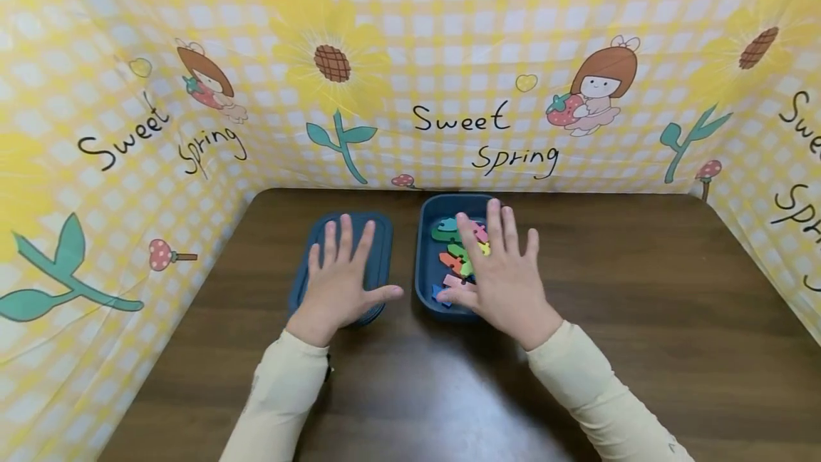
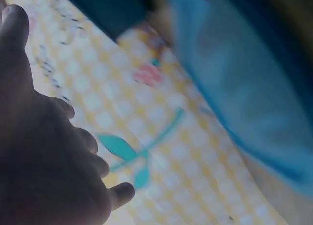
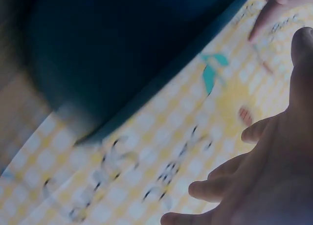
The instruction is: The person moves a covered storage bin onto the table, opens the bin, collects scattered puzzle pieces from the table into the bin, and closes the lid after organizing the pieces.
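Note:
My left hand hovers over a dark blue rounded lid with its fingers spread and nothing held. The right hand, also spread, is above a dark blue open box and covers its right part. Inside the box lie several flat colourful pieces with notched edges, among them a green piece, an orange piece and a blue piece. In the left wrist view the lid is blurred. The right wrist view shows the box's dark outer side, apart from the fingers.
Lid and box stand side by side near the back of a brown wooden table, with a narrow gap between them. A yellow checked cloth with flowers and lettering hangs behind the table and along both sides.

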Motion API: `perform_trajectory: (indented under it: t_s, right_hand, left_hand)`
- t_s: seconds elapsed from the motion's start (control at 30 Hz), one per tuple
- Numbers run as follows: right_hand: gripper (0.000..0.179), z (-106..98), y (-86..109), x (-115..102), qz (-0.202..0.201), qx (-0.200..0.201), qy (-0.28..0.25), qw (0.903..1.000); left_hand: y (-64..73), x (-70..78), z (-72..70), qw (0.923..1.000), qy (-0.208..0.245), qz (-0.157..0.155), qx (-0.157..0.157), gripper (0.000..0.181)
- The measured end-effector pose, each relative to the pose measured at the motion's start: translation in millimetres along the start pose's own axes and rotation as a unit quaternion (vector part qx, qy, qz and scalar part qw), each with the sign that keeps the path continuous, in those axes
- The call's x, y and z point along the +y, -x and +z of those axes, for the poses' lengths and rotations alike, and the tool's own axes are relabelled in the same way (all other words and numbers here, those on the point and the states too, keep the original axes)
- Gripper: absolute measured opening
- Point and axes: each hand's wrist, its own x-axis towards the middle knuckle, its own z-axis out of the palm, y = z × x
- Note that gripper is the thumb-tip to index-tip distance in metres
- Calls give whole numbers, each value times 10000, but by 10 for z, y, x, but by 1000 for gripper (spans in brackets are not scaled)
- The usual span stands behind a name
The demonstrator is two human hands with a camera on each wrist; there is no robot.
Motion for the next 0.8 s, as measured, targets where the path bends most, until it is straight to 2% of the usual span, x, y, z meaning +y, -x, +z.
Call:
perform_trajectory:
  t_s: [0.1, 0.2, 0.37, 0.47, 0.63, 0.7, 0.8]
  right_hand:
    - [118, 82, -104, -256, -264, -61, 107, 9996]
    - [115, 182, -203, -532, -436, -295, 145, 9985]
    - [112, 368, -327, -973, -530, -837, 67, 9951]
    - [111, 480, -378, -1209, -624, -1087, 54, 9921]
    - [108, 668, -433, -1511, -749, -1502, 138, 9857]
    - [109, 727, -456, -1585, -611, -1745, 243, 9825]
    - [112, 786, -501, -1651, -179, -2145, 407, 9757]
  left_hand:
    - [101, -329, 5, 9996, 23, -191, -228, 117]
    - [190, -630, 17, 9978, 105, -374, -529, 118]
    - [291, -1004, 46, 9934, 71, -604, -975, 120]
    - [350, -1138, 46, 9901, 148, -696, -1211, 123]
    - [448, -1241, -4, 9855, 349, -774, -1467, 129]
    - [478, -1259, -32, 9836, 415, -840, -1544, 131]
    - [509, -1279, -75, 9800, 472, -1003, -1650, 135]
